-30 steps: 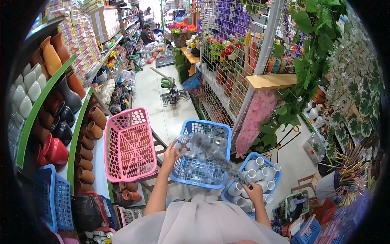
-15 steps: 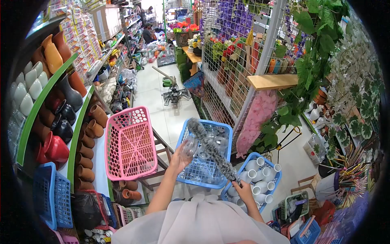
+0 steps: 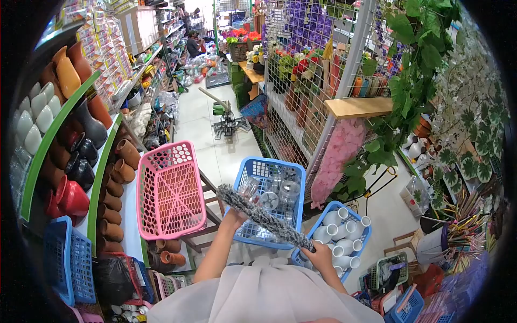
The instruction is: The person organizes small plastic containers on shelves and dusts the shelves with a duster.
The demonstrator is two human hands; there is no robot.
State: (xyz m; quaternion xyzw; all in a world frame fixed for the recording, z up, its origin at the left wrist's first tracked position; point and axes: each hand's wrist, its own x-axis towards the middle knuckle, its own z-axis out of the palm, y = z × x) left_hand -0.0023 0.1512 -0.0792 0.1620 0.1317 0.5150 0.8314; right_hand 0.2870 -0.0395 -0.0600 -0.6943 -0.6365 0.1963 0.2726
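My right hand point(image 3: 321, 254) is closed around the handle end of a fluffy grey duster point(image 3: 266, 218). The duster slants up and left across a blue plastic basket point(image 3: 303, 185) that has several clear glass vases point(image 3: 290, 188) in it. My left hand point(image 3: 233, 219) is at the basket's near left side, its fingers partly covered by the duster. A clear glass vase point(image 3: 249, 188) shows just beyond the duster and appears to be in that hand. The duster's fibres cross in front of the vase's lower part.
An empty pink basket point(image 3: 204, 207) stands left on a wooden support. To the right is a blue basket point(image 3: 369, 231) of white vases point(image 3: 343, 231). Shelves of clay pots point(image 3: 112, 215) line the left; a wire-mesh rack point(image 3: 301, 124) borders the aisle. A person point(image 3: 194, 44) sits far back.
The duster has swung down and left, from standing over the basket to lying across my left hand. The left hand's glass vase has tilted away and is now partly covered.
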